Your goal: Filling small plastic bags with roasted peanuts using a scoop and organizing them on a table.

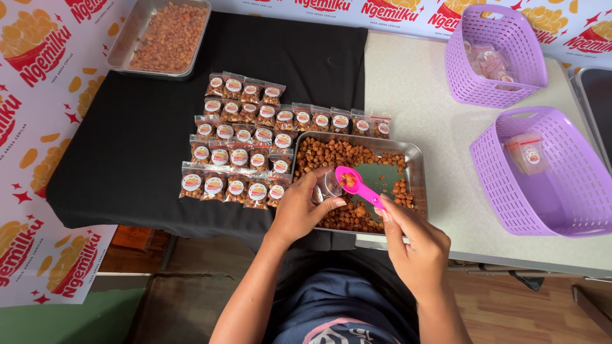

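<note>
A pale speckled desk [414,89] stands half covered by a black cloth [127,140]. White banners [38,70] printed with red and orange snack pictures hang behind and at the left. Brown wooden floor [510,312] shows below, in even daylight.

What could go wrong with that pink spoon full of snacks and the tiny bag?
1. The pink spoon in the right hand is heaped and the clear bag in the left hand has a small mouth, so pieces might miss it; most would likely drop into the metal tray below.
2. The tray sits at the table's near edge, so a nudge may tip it.
3. The left arm is close to the filled packets and might knock the rows.
</note>
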